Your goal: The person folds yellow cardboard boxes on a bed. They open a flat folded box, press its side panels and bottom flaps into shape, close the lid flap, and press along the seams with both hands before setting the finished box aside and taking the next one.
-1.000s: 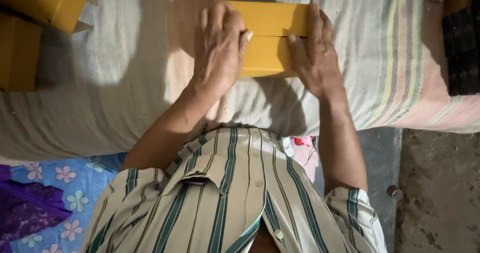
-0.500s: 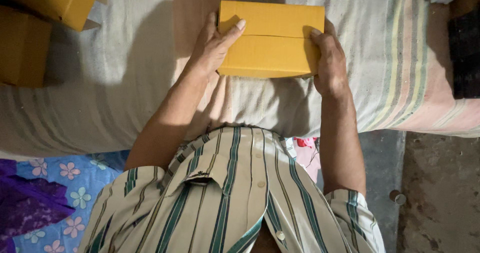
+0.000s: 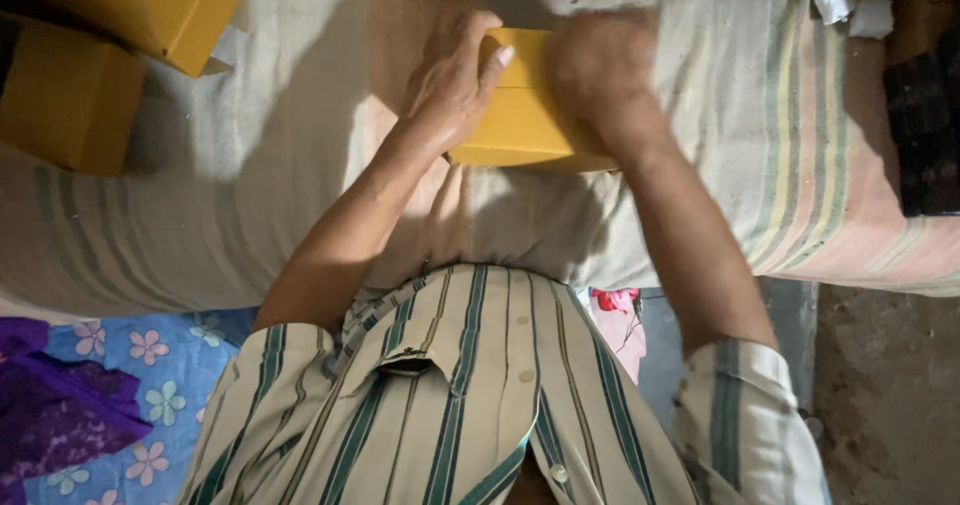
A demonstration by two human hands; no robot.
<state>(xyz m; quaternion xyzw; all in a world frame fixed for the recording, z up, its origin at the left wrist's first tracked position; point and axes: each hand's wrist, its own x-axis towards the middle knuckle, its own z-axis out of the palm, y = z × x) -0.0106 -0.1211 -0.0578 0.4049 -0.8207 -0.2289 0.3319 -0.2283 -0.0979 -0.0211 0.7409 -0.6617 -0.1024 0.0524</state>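
Filling the bottom of the frame, the person's striped shirt point(image 3: 470, 405) sits nearest, with flowered blue cloth point(image 3: 130, 385) at lower left. Above it, both forearms reach up over a striped bed cover point(image 3: 200, 225) to a small yellow box point(image 3: 520, 130) at upper centre. Left hand point(image 3: 450, 85) wraps its left edge, fingers point(image 3: 492, 57) curled over the top. Right hand point(image 3: 600, 75) is blurred upon it; I cannot tell its finger position. More yellow boxes point(image 3: 90, 65) lie upper left.
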